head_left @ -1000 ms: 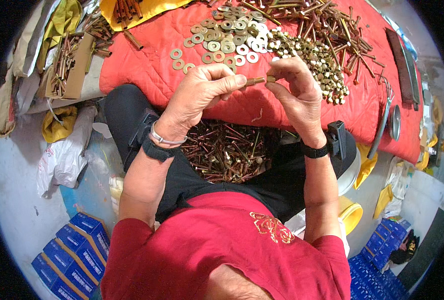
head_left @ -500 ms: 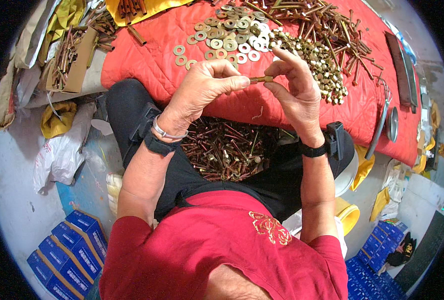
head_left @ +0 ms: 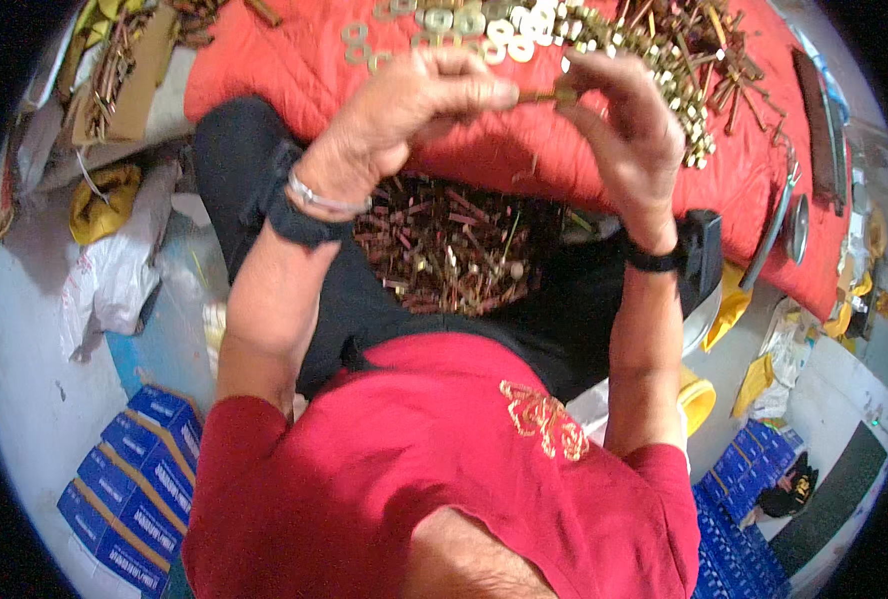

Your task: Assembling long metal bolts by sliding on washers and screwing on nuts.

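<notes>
My left hand (head_left: 394, 115) pinches a short bolt (head_left: 536, 97) between thumb and fingertips, above the near edge of the red cloth. At the bolt's right end sits a small brass-coloured nut (head_left: 565, 95), and the thumb and forefinger of my right hand (head_left: 632, 135) close around it. Motion blurs both hands, so the thread is hard to make out. Beyond them on the cloth lie flat washers (head_left: 439, 20), a heap of hex nuts (head_left: 697, 128) to the right, and a pile of long coppery bolts (head_left: 732, 85).
Between my legs a mass of finished-looking bolts (head_left: 449, 250) lies below the edge of the red cloth (head_left: 494, 165). A cardboard box (head_left: 144, 85) with metal tubes stands at far left. Blue boxes (head_left: 129, 479) are stacked at lower left; a metal dish (head_left: 796, 236) hangs at right.
The view has shifted, so the cloth and piles sit higher in the picture. My right hand has turned slightly at the nut, its fingers curling in more. Both hands keep hold.
</notes>
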A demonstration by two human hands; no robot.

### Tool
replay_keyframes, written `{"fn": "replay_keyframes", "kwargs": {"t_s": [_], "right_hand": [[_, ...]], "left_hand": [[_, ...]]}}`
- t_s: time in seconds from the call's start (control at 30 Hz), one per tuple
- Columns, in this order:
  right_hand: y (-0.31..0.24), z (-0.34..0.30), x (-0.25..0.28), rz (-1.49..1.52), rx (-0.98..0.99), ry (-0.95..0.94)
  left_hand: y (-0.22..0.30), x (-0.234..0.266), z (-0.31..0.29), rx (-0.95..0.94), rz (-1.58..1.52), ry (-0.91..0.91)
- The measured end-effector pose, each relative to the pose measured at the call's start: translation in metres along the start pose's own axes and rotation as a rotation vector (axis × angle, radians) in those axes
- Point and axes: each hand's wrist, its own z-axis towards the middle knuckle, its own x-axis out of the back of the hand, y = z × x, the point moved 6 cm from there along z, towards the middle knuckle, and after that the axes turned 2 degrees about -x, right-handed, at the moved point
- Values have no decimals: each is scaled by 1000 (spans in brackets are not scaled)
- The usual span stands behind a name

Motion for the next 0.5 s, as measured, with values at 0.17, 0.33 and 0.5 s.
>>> {"fn": "replay_keyframes", "kwargs": {"t_s": [0.17,0.33,0.5], "right_hand": [[-1,1,1,-184,49,-77],[0,3,-1,-76,97,-61],[1,-2,1,-56,188,-26]], "left_hand": [[0,0,5,27,3,93],[-4,3,1,130,-70,99],[-6,0,4,131,-114,45]]}}
